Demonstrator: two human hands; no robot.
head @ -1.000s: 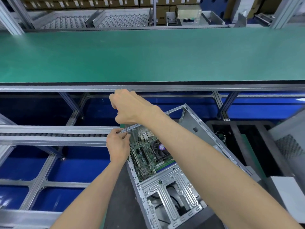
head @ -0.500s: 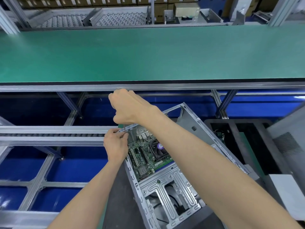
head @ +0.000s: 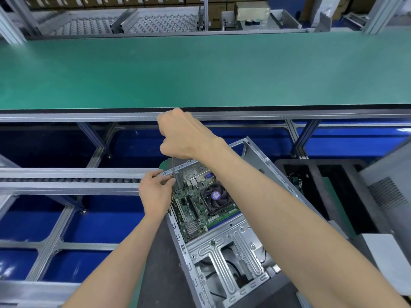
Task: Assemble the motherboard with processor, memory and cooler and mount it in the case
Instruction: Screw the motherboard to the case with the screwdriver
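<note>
right hand (head: 182, 134): fist clamped on thin steel screwdriver (head: 173, 166)
left hand (head: 155, 192): pinches its tip
risk: tip slips off, gouges green motherboard (head: 195, 210) at 5 o'clock

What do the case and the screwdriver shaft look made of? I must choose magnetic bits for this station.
The case looks like bare sheet steel: dull silver-grey, with stamped ribs and punched slots. The screwdriver shaft looks like plain grey metal, thin and straight. Its handle is hidden in the right hand, so that material cannot be told. The left hand pinches near its tip.
</note>
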